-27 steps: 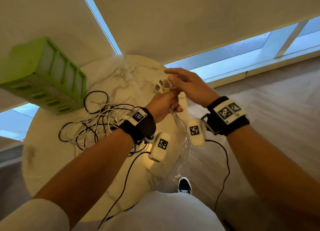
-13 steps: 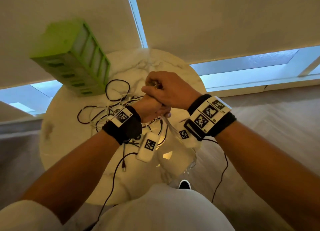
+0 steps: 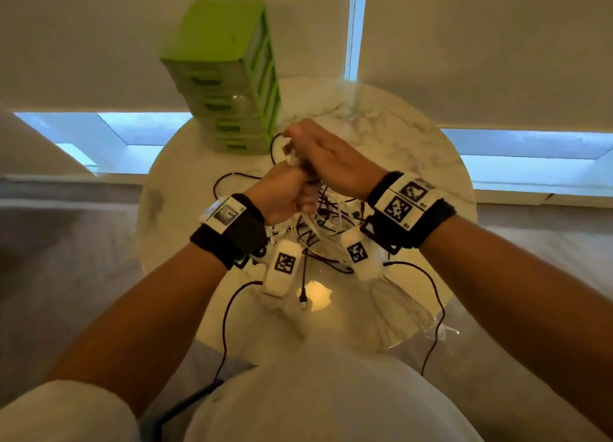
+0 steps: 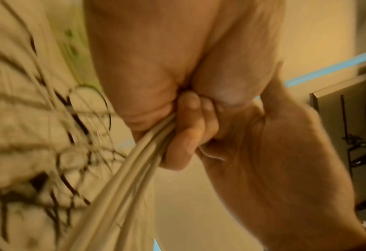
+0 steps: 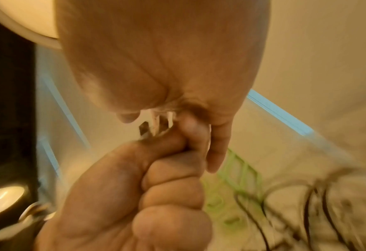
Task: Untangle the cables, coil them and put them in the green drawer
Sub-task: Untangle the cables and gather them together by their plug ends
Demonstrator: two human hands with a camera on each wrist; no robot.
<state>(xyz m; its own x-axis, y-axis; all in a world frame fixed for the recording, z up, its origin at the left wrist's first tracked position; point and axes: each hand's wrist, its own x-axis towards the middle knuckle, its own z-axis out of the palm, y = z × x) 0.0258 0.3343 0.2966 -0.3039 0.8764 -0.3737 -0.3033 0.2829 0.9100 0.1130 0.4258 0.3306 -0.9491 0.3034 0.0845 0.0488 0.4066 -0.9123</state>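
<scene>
My left hand (image 3: 285, 196) is a fist round a bundle of white cables (image 3: 311, 234) that hangs down to the tangle of black and white cables (image 3: 335, 216) on the round marble table (image 3: 414, 149). The bundle leaves the fist low in the left wrist view (image 4: 132, 163). My right hand (image 3: 326, 158) lies over the fist, its fingers curled on the plug ends (image 3: 288, 149) sticking out on top. The right wrist view shows those plugs (image 5: 156, 125) between my right palm and the left fist (image 5: 156, 195). The green drawer unit (image 3: 229, 76) stands at the table's far left, its drawers shut.
A loose black cable ends in a plug (image 3: 303, 300) on the near part of the table. Clear plastic (image 3: 408, 315) lies at the near right edge. Blinds and low windows run behind the table. Black wrist-camera leads hang from both wrists.
The view has swung left, bringing the drawer unit to the middle. Both hands came down over the tangle, and my right hand went from straight fingers at the plugs to curling over them.
</scene>
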